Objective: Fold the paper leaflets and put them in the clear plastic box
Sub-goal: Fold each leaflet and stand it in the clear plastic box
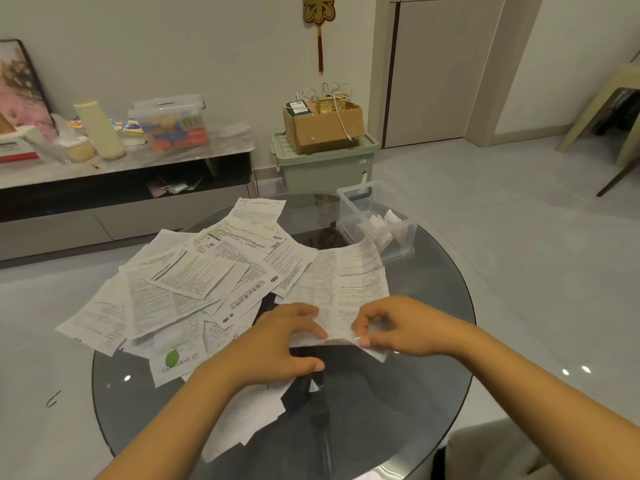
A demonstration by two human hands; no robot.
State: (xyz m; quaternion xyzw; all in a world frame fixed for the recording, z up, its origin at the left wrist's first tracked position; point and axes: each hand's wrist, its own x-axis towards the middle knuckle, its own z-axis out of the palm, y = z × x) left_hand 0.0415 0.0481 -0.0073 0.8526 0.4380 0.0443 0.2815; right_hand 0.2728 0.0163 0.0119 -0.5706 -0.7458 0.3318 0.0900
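The round counter is dark smoked glass, glossy with glints. Leaflets are thin, matt, creased printed paper. The box is clear smooth plastic. The floor tiles shine.

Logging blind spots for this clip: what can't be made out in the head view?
- Leaflet near edge: hidden under left hand and right hand; fold state unclear.
- Clear plastic box: count of folded papers inside unreadable, walls blur them.
- Loose leaflet pile: lower sheets covered by upper ones; print too small.
- Glass table: near rim cut off by the frame's bottom edge.
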